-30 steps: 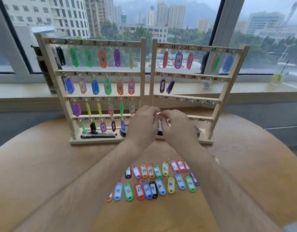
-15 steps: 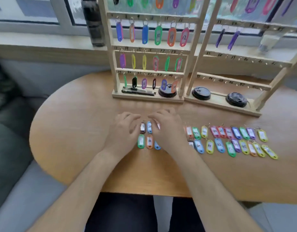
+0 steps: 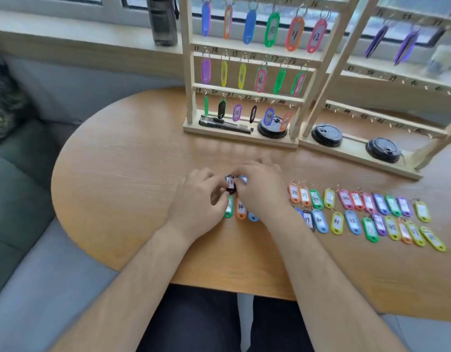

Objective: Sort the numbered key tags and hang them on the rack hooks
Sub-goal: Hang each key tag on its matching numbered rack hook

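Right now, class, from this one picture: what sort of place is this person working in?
Probably a sitting area at home or in an office, by a window: a round wooden table beside a grey sofa, and a windowsill behind with a dark bottle on it.

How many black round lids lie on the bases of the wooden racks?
3. One black lid on the left rack's base; two on the right rack's base: one near its left post, one further right. None seems hidden.
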